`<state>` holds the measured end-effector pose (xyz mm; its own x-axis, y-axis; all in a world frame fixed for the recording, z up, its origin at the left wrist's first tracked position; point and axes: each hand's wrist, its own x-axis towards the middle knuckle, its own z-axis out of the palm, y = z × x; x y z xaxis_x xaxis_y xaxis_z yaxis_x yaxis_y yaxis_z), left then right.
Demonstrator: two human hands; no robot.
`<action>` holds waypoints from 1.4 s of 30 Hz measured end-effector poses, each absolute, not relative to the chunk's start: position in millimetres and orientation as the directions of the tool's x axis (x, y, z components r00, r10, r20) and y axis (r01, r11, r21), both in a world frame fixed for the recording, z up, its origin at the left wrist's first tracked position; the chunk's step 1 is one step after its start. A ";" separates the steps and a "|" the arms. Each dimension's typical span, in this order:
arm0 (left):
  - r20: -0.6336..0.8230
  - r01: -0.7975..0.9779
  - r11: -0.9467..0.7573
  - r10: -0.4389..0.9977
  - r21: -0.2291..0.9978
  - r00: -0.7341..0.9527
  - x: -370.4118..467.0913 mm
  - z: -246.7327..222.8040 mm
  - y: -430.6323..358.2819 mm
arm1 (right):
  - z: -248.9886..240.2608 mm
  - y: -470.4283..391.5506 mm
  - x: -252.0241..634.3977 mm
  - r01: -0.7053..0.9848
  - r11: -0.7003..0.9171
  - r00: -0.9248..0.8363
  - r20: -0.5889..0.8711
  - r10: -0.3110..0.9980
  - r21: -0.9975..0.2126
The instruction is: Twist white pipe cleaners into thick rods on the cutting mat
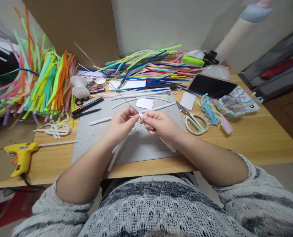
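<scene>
White pipe cleaners [141, 116] meet in a small bunch between my two hands, above the grey cutting mat [92, 138]. My left hand [123, 125] pinches the bunch from the left with thumb and forefinger. From the other side my right hand [160, 122] grips it, its fingers curled in. White fuzzy lengths stick out left, right and down toward me from the bunch. A thin wire-like strand [121, 94] runs up and left from my left fingers; its exact join is hidden. Just beyond the hands lies a white card [145, 103].
Green-handled scissors [196, 124] lie right of the mat, near a dark-screened phone [212, 86]. A yellow glue gun [21, 156] rests at the left. Coloured pipe cleaners [146, 67] are heaped at the back; more bundles [45, 87] stand left. Black markers [87, 107] lie on the mat's left corner.
</scene>
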<state>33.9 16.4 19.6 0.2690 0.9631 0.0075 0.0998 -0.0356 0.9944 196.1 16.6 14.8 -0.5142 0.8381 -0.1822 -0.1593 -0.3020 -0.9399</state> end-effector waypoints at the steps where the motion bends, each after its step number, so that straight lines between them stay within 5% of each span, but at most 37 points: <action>1: 0.005 0.080 -0.027 0.963 0.996 0.269 32.4 19.0 17.0 | 14.9 17.4 197.0 -0.201 -0.390 -0.570 -0.216 0.793 -0.899; 6: 0.031 0.074 -0.054 0.958 0.996 0.286 26.5 17.8 15.4 | 14.3 21.9 202.9 -0.214 -0.694 -0.812 -0.270 0.518 -0.687; 9: 0.074 0.069 -0.096 0.961 0.993 0.267 24.8 14.7 14.3 | 12.0 21.9 200.9 -0.166 -0.723 -0.853 -0.270 0.446 -0.671; 11: 0.069 0.060 -0.084 0.973 0.995 0.220 25.0 11.8 14.2 | 9.6 19.1 196.8 -0.171 -0.597 -0.779 -0.264 0.569 -0.784; 14: 0.056 0.060 -0.062 0.994 0.996 0.093 27.4 9.3 13.4 | 4.9 11.3 190.5 -0.078 -0.196 -0.490 -0.134 0.861 -0.977; 16: 0.045 0.055 -0.046 0.998 0.997 0.032 29.2 9.9 12.2 | 2.4 6.3 188.3 0.052 0.020 -0.335 0.001 0.942 -0.998; 18: 0.017 0.015 -0.018 0.999 1.000 0.037 29.4 11.5 11.2 | 2.0 3.4 187.7 0.068 0.066 -0.314 0.042 0.949 -0.995; 24: -0.015 -0.155 0.050 0.975 0.987 0.221 21.7 14.4 13.0 | 8.1 8.3 192.7 -0.256 -0.353 -0.649 -0.110 0.753 -0.900; 30: 0.027 -0.160 0.029 0.942 0.987 0.335 19.3 12.7 13.6 | 5.2 17.4 199.9 -0.154 -0.725 -0.918 -0.175 0.357 -0.671; 32: 0.055 -0.152 -0.010 0.955 0.988 0.293 20.8 10.9 13.6 | 4.4 17.0 198.0 -0.152 -0.666 -0.894 -0.185 0.408 -0.731; 35: 0.042 -0.088 -0.027 0.982 0.996 0.183 25.4 8.1 12.3 | 3.7 11.3 192.2 -0.127 -0.320 -0.664 -0.160 0.731 -0.939; 39: 0.055 0.047 -0.059 0.995 0.997 0.083 31.5 7.8 7.7 | 3.1 1.1 187.5 0.164 0.196 -0.317 0.137 0.939 -0.967; 42: 0.084 0.027 -0.089 0.987 0.996 0.138 30.7 9.9 6.6 | 5.7 -1.1 188.2 0.060 0.117 -0.357 0.089 0.930 -0.991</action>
<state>30.7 6.6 9.9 0.1379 0.9869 0.0842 0.0266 -0.0887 0.9957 188.2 -1.1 5.7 -0.3568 0.9300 0.0886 0.0596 0.1173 -0.9913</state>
